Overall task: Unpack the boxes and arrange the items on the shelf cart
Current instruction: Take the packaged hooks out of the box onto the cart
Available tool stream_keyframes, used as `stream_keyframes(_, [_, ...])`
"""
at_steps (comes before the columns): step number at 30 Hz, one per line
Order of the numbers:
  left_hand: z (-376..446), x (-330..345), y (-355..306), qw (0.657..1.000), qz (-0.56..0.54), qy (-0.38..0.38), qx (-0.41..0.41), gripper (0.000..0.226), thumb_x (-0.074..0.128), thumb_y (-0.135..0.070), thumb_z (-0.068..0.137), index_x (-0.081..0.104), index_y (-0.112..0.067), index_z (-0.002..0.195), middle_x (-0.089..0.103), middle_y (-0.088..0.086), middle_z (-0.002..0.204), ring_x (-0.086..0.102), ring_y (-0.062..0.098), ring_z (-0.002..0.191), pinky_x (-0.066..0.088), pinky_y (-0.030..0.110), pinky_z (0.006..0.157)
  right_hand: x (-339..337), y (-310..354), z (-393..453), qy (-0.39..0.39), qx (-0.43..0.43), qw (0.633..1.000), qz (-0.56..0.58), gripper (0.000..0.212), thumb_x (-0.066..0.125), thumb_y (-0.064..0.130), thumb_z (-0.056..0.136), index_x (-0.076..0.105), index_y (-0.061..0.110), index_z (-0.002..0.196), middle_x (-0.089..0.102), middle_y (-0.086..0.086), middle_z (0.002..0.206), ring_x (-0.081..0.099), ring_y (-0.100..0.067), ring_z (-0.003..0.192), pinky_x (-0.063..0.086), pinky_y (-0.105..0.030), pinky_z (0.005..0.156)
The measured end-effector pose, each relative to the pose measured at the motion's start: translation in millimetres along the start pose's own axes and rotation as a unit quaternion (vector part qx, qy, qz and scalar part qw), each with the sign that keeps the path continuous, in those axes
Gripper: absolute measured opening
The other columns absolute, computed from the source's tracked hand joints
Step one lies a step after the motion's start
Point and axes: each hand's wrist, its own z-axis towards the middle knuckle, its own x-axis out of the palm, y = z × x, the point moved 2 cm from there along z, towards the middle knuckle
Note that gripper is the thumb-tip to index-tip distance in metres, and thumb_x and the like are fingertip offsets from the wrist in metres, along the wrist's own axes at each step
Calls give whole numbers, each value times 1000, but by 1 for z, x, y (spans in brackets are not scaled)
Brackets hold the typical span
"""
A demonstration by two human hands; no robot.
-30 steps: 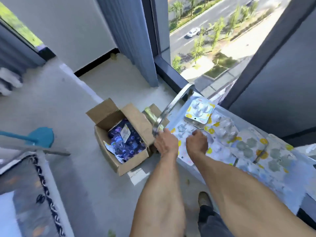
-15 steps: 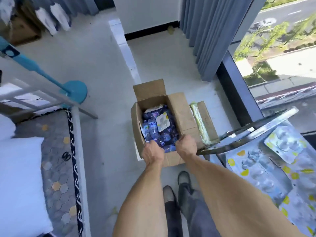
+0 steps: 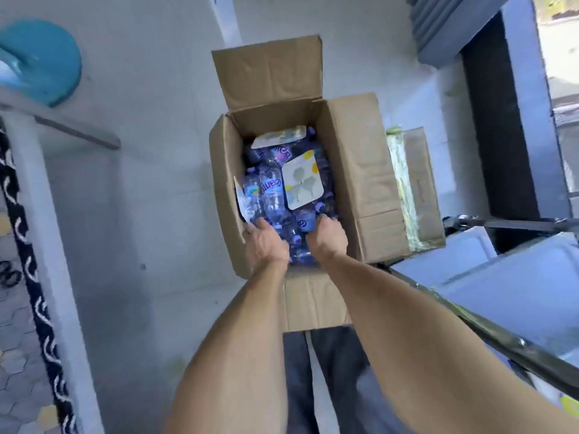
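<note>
An open cardboard box [image 3: 360, 183] stands on the floor below me, its flaps spread out. Inside lie several small water bottles [image 3: 272, 189] with purple labels and two white blister cards [image 3: 302, 180]. Both of my hands reach down into the near end of the box. My left hand [image 3: 266, 242] lies over the bottles at the left wall, its fingertips hidden among them. My right hand [image 3: 327, 236] curls down onto a bottle with a blue cap. The shelf cart [image 3: 507, 277] stands at the right, with its metal rail running toward me.
A second, narrower cardboard box [image 3: 416, 189] sits right of the open one. A white bed frame [image 3: 40, 214] with a patterned mattress edge is on the left, and a teal round base [image 3: 47, 57] behind it. A dark window frame [image 3: 501, 120] and curtain are at upper right.
My hands left the cart's blister cards and swung left to the box, then went from its near rim down among the bottles. The view tilted down over the box.
</note>
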Motion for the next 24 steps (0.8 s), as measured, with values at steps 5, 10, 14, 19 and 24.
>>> stream_keyframes(5, [98,26,-9,996,37,-78,31,72,68,-15,83,31,-1,144,33,21,142,41,35,124,43,41,95,28,20,93,-60,-104,984,-129,27,46,11,93,53,7,118,50,-16,123,44,-33,116,41,-39,90])
stream_keyframes(10, [146,54,-16,941,279,-50,186,36,53,-5,90,56,-7,126,48,15,131,42,31,125,40,39,93,54,41,149,-39,-200,949,-239,32,43,7,93,52,6,123,50,-15,127,40,-31,123,36,-36,102])
stream_keyframes(14, [169,81,-12,926,349,0,146,42,53,-10,93,52,-8,135,37,20,147,26,36,140,36,43,103,74,45,177,-14,-227,922,-314,38,39,8,95,49,9,132,40,-13,139,30,-30,135,35,-40,107])
stream_keyframes(19, [182,91,-5,913,391,-27,114,40,40,-8,96,58,-11,132,44,17,139,35,35,129,32,39,100,85,48,193,5,-229,895,-383,40,45,11,96,47,7,136,42,-17,136,32,-34,131,39,-40,101])
stream_keyframes(24, [187,76,-7,891,434,-45,123,36,41,-7,93,64,-19,119,55,11,118,46,27,107,35,37,93,89,46,181,-32,-189,917,-350,36,57,12,89,54,10,125,39,-17,127,39,-32,119,45,-33,88])
